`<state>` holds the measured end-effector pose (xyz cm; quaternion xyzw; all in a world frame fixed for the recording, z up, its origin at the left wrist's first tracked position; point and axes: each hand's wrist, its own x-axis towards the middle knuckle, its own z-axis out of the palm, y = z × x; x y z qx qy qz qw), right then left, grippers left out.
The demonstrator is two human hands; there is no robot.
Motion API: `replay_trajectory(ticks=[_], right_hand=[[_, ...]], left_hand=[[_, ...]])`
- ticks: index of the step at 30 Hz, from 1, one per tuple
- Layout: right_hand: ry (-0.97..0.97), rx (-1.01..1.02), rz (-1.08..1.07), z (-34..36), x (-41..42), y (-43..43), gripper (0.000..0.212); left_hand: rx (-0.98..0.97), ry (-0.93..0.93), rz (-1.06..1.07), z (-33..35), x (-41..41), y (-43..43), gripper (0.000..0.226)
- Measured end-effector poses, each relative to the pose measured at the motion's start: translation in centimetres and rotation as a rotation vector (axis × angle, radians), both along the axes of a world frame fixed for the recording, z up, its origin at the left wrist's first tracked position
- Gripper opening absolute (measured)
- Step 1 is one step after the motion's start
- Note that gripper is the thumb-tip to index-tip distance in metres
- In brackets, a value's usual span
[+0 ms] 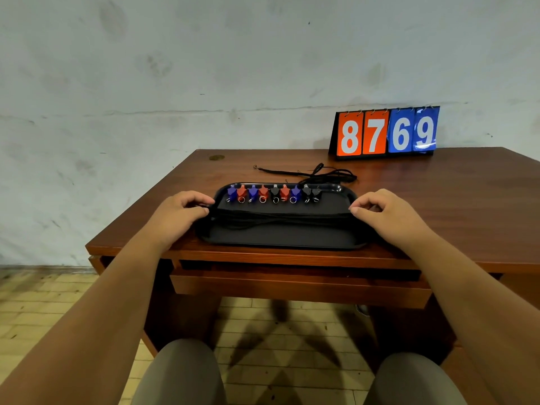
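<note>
A black tray [277, 238] lies on a wooden desk [455, 200] near its front edge. Along the tray's far side stands a row of several whistles [274, 194] in blue, red and black, each with a metal ring. A bundle of black cords [280, 219] stretches straight across the tray's middle. My left hand [181, 213] is at the bundle's left end with fingers curled, thumb and fingertips pinching it at the tray's rim. My right hand [385, 213] is at the right end, its fingers curled and its thumb tip on the cords there.
More loose black cord [321, 173] lies tangled on the desk just behind the tray. A flip scoreboard [385, 133] reading 8769 stands at the back right against the wall. A pull-out shelf [292, 285] hangs under the desk, above my knees.
</note>
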<state>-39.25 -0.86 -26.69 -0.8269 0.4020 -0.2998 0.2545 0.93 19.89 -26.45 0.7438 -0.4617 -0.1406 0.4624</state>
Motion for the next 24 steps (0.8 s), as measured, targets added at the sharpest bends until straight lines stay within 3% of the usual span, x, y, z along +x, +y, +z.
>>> replay_trajectory(ticks=[13, 24], right_hand=[[-0.105, 0.142, -0.013, 0.4, -0.2, -0.2, 0.030], [-0.037, 0.219, -0.048, 3.9, 1.6, -1.4, 0.030]], left_hand=[[-0.066, 0.018, 0.095, 0.8, -1.3, 0.0, 0.017], [-0.042, -0.227, 0.066, 4.3, -4.2, -2.4, 0.012]])
